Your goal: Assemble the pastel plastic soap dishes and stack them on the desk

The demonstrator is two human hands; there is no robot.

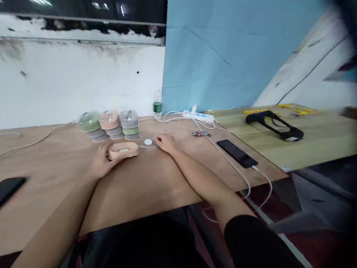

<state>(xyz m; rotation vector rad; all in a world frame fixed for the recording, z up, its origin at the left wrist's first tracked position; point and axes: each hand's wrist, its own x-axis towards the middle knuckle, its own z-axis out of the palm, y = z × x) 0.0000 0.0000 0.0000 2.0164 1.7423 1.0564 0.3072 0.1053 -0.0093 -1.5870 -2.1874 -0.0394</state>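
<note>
Peach box point(130, 150) is clamped in left hand point(102, 160); clear piece point(148, 142) lies just left of right hand point(166, 143), whose pinch I cannot tell. Steady box, rim-only handling seem best.

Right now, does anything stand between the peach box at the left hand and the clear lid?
Nothing visible does. The peach box, held by the left hand, sits just beside the clear lid, which has the right hand at its edge. The stacked boxes stand behind, not between them.
</note>
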